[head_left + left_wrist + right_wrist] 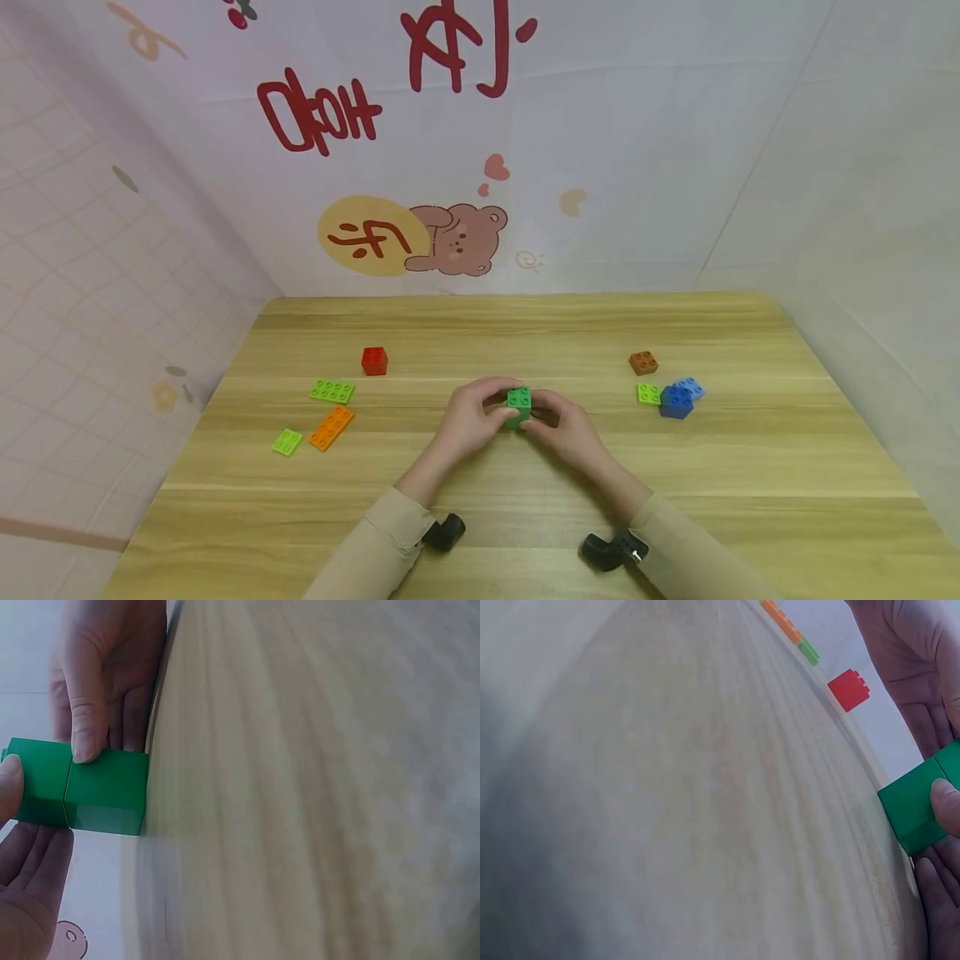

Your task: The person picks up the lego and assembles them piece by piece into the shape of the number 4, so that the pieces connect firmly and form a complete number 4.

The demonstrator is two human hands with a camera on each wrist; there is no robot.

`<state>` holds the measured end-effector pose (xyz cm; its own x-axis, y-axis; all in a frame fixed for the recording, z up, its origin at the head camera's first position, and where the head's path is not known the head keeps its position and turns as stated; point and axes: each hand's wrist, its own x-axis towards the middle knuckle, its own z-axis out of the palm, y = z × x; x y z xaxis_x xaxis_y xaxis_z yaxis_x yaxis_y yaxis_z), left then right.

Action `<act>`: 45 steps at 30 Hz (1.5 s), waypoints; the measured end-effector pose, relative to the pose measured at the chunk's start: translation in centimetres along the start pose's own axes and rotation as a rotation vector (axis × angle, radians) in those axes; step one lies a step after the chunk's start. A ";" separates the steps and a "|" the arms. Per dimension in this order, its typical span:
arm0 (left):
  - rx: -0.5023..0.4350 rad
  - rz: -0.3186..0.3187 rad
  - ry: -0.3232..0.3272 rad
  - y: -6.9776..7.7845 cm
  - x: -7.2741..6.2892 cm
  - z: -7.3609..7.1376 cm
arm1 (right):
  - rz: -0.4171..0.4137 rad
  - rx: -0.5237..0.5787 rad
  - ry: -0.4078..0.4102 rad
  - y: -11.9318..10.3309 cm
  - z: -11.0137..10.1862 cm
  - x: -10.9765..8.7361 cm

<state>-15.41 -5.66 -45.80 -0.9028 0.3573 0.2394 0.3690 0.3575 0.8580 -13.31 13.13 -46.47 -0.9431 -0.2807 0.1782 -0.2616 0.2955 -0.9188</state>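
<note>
Two green toy bricks stand stacked mid-table, an upper brick (45, 776) on a lower brick (107, 793), with a thin seam between them in the left wrist view. From the left, my left hand (471, 417) pinches the upper one between thumb and fingers. My right hand (567, 427) grips the stack from the other side, its thumb across the lower brick. The lower brick's base is right at the tabletop. Studs show on top of the stack in the head view, while fingers hide part of its sides.
Left on the wooden table (487, 525) lie a red brick (374, 361), a lime plate (332, 391), an orange plate (332, 427) and a small lime plate (287, 442). Right are a brown brick (643, 362), another lime piece (648, 394), a dark blue brick (677, 403) and a light blue piece (690, 387).
</note>
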 end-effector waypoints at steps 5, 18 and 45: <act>-0.009 -0.001 0.000 -0.1 0.1 0.0 | -0.004 0.008 0.003 0.2 0.0 0.0; 0.007 -0.008 -0.003 0.2 0.0 -0.4 | -0.005 -0.002 -0.001 0.0 0.1 0.2; -0.079 -0.025 -0.047 0.0 -0.9 -1.0 | 0.021 -0.015 0.013 4.3 0.6 0.6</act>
<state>-14.80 -6.87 -45.54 -0.8994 0.3901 0.1971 0.3261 0.2986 0.8969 -14.87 13.63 -50.51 -0.9510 -0.2623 0.1635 -0.2445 0.3148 -0.9171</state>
